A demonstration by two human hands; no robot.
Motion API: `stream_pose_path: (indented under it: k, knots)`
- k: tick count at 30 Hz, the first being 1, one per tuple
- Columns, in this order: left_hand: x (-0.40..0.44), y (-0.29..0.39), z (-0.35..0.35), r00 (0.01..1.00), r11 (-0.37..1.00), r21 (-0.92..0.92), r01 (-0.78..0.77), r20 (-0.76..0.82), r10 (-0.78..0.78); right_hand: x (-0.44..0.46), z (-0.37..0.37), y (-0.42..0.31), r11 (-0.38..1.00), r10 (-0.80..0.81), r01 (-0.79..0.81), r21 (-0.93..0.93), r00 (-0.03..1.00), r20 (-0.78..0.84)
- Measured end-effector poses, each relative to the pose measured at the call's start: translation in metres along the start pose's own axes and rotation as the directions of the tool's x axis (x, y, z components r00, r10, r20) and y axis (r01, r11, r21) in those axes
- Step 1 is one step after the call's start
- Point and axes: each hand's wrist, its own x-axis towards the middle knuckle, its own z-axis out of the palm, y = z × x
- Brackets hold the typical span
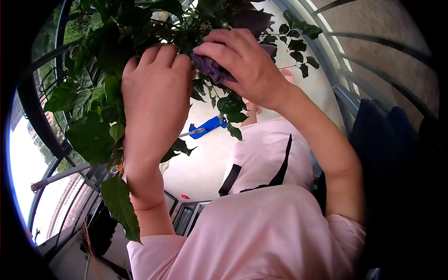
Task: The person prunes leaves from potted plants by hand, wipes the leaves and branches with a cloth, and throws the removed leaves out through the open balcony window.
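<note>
In the head view, my right hand [247,65] is closed around a crumpled purple cloth [211,69]. More purple fabric shows behind its knuckles. My left hand [158,91] is beside it among the leaves of a climbing plant [93,137], back towards me and fingers curled over. Its fingertips are hidden, so what they grip cannot be seen. Broad green leaves hang to the left of my left wrist, and smaller leafy stems trail below and beyond both hands.
Dark metal railing bars [42,126] curve along the left, with a pale pole [60,177] jutting out. On the light floor lies a blue mop-like item [207,127] with a handle. A grey metal frame [343,93] runs along the right, near dark blue fabric [382,130].
</note>
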Motion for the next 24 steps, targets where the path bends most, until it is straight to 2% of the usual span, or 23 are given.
stream_pose_path:
  k: [1, 2, 4, 5, 6, 8, 13, 16, 19, 22, 24]
  knots:
    - [-0.001, 0.001, -0.002, 0.999, 0.999, 0.050, 0.020, 0.042, -0.022, -0.005, 0.014, 0.008, 0.998, 0.019, -0.017, -0.055, 0.999, 0.033]
    - [-0.003, 0.002, -0.001, 0.999, 0.998, 0.049, 0.031, 0.040, -0.033, -0.007, 0.024, 0.014, 0.996, -0.031, 0.030, -0.079, 0.999, -0.012]
    - [-0.009, 0.004, 0.003, 0.998, 0.997, 0.048, 0.055, 0.030, -0.057, -0.012, 0.021, 0.013, 0.991, -0.026, 0.038, -0.129, 0.995, 0.092]
    - [-0.010, 0.008, 0.001, 0.991, 0.994, 0.051, 0.095, 0.092, -0.099, -0.013, 0.020, 0.016, 0.987, -0.053, 0.069, -0.143, 0.992, 0.115]
    - [-0.011, 0.009, 0.002, 0.992, 0.995, 0.044, 0.088, 0.085, -0.092, -0.013, 0.018, 0.016, 0.991, -0.038, 0.054, -0.125, 0.991, 0.128]
    - [-0.011, 0.013, -0.002, 0.982, 0.989, 0.022, 0.146, 0.118, -0.147, -0.013, 0.015, 0.018, 0.996, -0.018, 0.031, -0.084, 0.988, 0.153]
    - [-0.011, 0.019, -0.005, 0.985, 0.989, -0.006, 0.147, 0.093, -0.146, -0.014, 0.016, 0.021, 0.994, 0.061, -0.068, 0.089, 0.995, 0.076]
    - [-0.006, 0.024, -0.008, 0.981, 0.989, 0.018, 0.147, 0.125, -0.148, -0.010, 0.002, 0.021, 0.942, 0.167, -0.205, 0.264, 0.973, 0.159]
    - [-0.002, 0.027, -0.011, 0.979, 0.992, 0.010, 0.124, 0.160, -0.124, -0.013, -0.013, 0.017, 0.902, 0.222, -0.274, 0.334, 0.957, 0.185]
    - [0.001, 0.031, -0.014, 0.976, 0.991, 0.001, 0.132, 0.173, -0.130, -0.016, -0.041, 0.008, 0.836, 0.260, -0.281, 0.471, 0.959, 0.111]
    - [0.003, 0.035, -0.018, 0.968, 0.985, -0.008, 0.171, 0.188, -0.167, -0.018, -0.073, 0.004, 0.851, 0.264, -0.251, 0.462, 0.964, 0.037]
